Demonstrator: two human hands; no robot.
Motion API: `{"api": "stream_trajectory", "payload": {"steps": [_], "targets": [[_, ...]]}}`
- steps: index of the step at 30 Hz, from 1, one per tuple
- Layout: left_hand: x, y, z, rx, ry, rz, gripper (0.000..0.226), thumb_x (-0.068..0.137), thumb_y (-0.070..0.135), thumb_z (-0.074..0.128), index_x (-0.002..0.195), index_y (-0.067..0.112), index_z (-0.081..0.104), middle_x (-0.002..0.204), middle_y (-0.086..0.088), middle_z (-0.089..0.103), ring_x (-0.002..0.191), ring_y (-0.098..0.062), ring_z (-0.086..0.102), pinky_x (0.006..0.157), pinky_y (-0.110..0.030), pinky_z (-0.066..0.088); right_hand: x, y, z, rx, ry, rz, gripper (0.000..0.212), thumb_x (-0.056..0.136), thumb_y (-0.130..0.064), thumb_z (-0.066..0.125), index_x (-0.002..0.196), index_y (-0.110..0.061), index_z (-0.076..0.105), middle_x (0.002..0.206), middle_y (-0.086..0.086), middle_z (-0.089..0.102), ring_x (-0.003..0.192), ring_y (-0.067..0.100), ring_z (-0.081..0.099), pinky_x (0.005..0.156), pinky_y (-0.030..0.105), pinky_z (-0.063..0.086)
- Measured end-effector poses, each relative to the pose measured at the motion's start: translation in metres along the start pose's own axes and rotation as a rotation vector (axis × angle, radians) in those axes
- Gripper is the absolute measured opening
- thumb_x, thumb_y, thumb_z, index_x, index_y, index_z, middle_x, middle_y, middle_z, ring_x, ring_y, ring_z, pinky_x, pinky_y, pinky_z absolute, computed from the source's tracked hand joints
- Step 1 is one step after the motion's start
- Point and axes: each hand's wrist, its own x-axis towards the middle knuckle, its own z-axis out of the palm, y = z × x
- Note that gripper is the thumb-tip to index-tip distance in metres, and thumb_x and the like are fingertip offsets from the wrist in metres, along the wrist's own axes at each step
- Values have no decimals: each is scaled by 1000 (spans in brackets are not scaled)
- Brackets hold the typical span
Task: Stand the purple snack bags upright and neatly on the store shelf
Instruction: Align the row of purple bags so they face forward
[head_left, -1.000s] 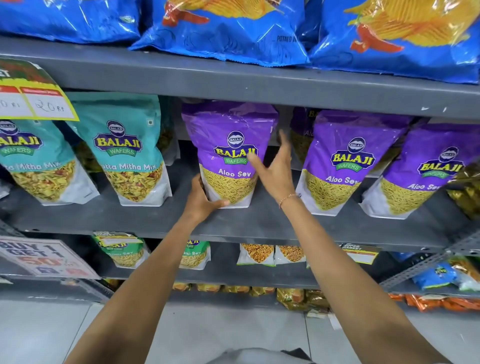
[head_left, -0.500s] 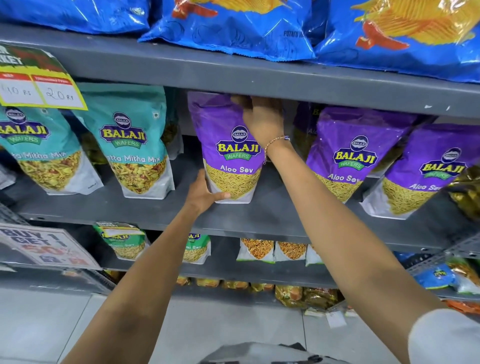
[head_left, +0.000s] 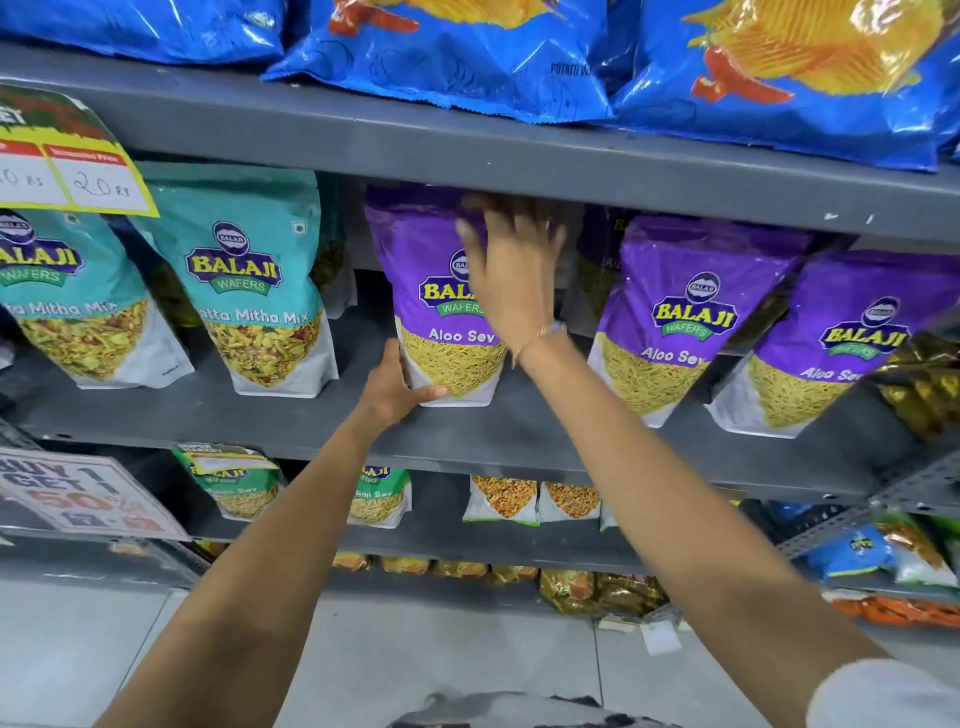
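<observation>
Three purple Aloo Sev bags stand on the grey middle shelf (head_left: 519, 436). The left purple bag (head_left: 415, 291) is nearly upright; my left hand (head_left: 397, 387) grips its lower left corner. My right hand (head_left: 511, 270), blurred, lies flat with fingers spread against the bag's upper front. The middle purple bag (head_left: 685, 312) and the right purple bag (head_left: 852, 343) lean to the right, untouched. More purple bags sit behind them, mostly hidden.
Teal Khatta Mitha Mix bags (head_left: 244, 280) stand left of the purple ones. Large blue chip bags (head_left: 467, 57) overhang the upper shelf. A yellow price tag (head_left: 67, 156) hangs at upper left. Lower shelves hold smaller snack packs (head_left: 504, 499).
My right hand went from the bag's right side up to its top edge, then down onto its upper front. The bag now stands straighter. My left hand stayed on the lower corner.
</observation>
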Motion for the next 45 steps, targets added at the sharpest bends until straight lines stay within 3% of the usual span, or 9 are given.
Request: {"api": "stream_trajectory", "payload": {"steps": [4,8,11,13,15,18,27,32,45], "targets": [[-3,2,0,-44,-44,-5,91,53,39,87,124,20,33,130,-1,54,120,-22,53,100,-44,47,-85,39,46,262,198,-64,7,91,-13,55,90,-13,62,95,5,64,93,23,58,93,42,35],[-9,2,10,-36,36,-24,82,62,33,85,124,20,33,129,-2,55,112,-19,53,89,-32,44,-141,124,68,385,460,525,8,84,3,48,89,0,52,94,19,54,92,33,48,83,47,39],[-10,2,15,-31,70,-27,77,68,28,83,126,14,34,132,-6,54,118,-25,53,89,-31,43,-150,187,58,429,624,814,30,93,-25,50,102,3,46,104,20,46,99,37,48,90,52,39],[-8,3,14,-32,63,-36,79,69,26,82,129,15,33,134,-7,53,120,-25,52,89,-31,43,-141,224,48,591,474,827,50,87,-26,62,119,0,35,117,15,38,109,30,44,100,53,40],[-7,3,13,-31,49,-36,80,69,26,82,131,16,32,135,-7,53,121,-26,52,90,-32,44,-132,250,43,748,109,816,74,80,-21,71,133,-4,23,133,14,42,122,27,45,106,47,40],[-7,2,11,-26,39,-36,83,68,28,82,133,17,31,136,-6,52,122,-26,51,92,-33,43,-129,266,42,839,-207,736,84,66,-15,82,133,-13,33,133,12,54,120,25,53,102,40,44],[-6,2,7,-29,15,-37,85,66,31,84,133,20,33,136,-4,53,120,-22,52,94,-34,43,-127,268,39,1068,-300,687,86,46,-27,90,123,-25,50,124,5,63,115,21,59,89,28,49],[-8,3,6,4,27,-47,82,67,28,83,131,19,34,133,-5,55,120,-26,53,92,-33,43,-128,267,42,1075,-320,680,78,59,-10,84,127,-19,47,127,9,61,118,26,57,99,41,47],[-10,7,5,-12,-18,-60,86,68,28,82,136,19,29,135,-6,52,122,-26,52,95,-36,44,-131,266,38,1057,-330,664,82,57,-18,86,128,-22,45,127,8,60,117,25,56,102,48,46]]}}
